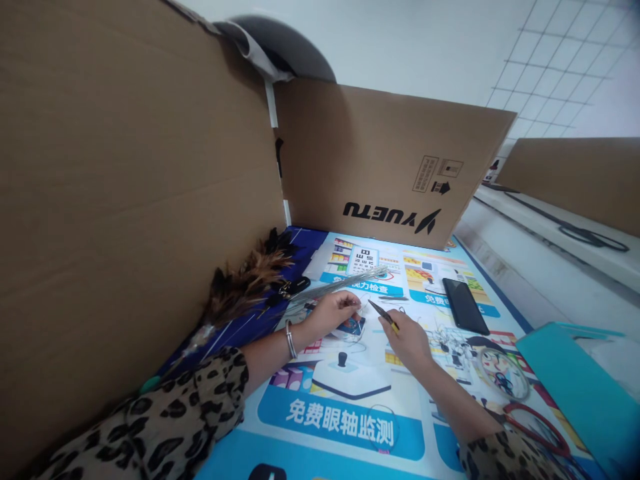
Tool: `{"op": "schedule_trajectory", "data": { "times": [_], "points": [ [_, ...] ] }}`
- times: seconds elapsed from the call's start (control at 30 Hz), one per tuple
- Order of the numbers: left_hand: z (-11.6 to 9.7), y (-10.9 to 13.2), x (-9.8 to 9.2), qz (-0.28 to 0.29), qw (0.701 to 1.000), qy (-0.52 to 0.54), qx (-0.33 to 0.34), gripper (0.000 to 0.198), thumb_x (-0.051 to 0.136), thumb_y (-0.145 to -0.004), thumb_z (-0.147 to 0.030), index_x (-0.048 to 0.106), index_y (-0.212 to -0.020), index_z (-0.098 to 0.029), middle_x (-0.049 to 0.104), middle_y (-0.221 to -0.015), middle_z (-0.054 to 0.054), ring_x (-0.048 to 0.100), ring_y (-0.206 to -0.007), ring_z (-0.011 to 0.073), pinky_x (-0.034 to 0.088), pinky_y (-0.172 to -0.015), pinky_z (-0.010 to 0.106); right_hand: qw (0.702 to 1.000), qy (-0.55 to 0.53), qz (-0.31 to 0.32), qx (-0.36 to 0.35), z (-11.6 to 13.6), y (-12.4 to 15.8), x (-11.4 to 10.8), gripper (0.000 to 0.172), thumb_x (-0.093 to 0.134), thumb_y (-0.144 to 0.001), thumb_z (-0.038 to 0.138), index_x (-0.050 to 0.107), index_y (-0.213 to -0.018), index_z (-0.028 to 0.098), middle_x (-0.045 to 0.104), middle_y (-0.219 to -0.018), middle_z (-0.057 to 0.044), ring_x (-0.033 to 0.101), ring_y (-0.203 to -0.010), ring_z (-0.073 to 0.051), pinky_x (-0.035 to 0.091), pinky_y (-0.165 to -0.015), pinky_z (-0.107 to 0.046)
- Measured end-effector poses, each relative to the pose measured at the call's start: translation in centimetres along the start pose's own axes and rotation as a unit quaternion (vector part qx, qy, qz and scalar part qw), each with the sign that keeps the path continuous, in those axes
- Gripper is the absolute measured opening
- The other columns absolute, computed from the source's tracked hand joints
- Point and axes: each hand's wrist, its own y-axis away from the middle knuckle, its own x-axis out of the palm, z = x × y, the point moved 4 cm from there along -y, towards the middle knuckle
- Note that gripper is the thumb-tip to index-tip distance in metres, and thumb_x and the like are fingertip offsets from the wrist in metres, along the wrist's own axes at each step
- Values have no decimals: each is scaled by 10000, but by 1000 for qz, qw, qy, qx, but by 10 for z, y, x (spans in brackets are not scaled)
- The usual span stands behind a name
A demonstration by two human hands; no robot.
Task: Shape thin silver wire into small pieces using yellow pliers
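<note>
My left hand [334, 312] rests on the printed table mat [345, 413] with its fingers curled round a small thin piece that I cannot make out. A silver bangle sits on that wrist. My right hand [409, 339] pinches a pair of dark tweezers [383, 313] with a yellow grip, its tip pointing up-left toward the left hand's fingers. A bundle of thin silvery wires [345, 283] lies just behind the left hand. Both forearms wear leopard-print sleeves.
Cardboard screens [130, 187] wall off the left and back. Brown feathers [250, 280] lie by the left wall. A black phone [465, 305] lies to the right, a round clear lid with small rings [504, 373] nearer, and a teal box [580, 380] at far right.
</note>
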Motion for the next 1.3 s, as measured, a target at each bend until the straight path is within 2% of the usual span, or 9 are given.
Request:
{"op": "schedule_trajectory", "data": {
  "times": [0.3,0.57,0.7,1.1,1.3],
  "points": [
    [-11,2,-3,-25,998,-54,26,199,514,-770,-296,608,-820,-129,598,-669,20,514,-588,101,386,-522,197,1000,3,-1,-9,0,1,0,273,349,-857,453,532,-878,251,578,-802,-1,543,-735,-135,292,-561,-210],
    [-10,2,-2,-29,996,-77,41,160,521,-758,-263,600,-808,-132,545,-652,0,472,-583,92,365,-526,195,1000,10,-5,-20,2,0,-1,268,347,-862,444,531,-891,251,582,-825,8,528,-718,-123,290,-556,-208],
    [-8,1,-4,-45,996,-65,42,175,537,-748,-272,581,-855,-140,552,-686,2,486,-598,95,374,-533,195,1000,9,-7,-16,1,0,-1,266,347,-863,437,531,-891,247,583,-828,7,525,-720,-125,289,-558,-211],
    [-7,1,-3,-31,999,-26,18,182,539,-749,-280,594,-846,-136,543,-621,-6,481,-549,88,365,-491,187,1000,2,0,5,-3,-1,-3,273,351,-854,437,539,-882,240,583,-814,-11,531,-711,-133,283,-550,-210],
    [-11,4,0,-18,1000,-21,14,188,535,-753,-278,597,-852,-131,566,-628,7,500,-553,92,383,-490,185,997,-70,-5,29,-1,-1,-7,310,342,-842,477,534,-805,237,571,-701,15,513,-638,-131,288,-530,-209]
  ]
}}
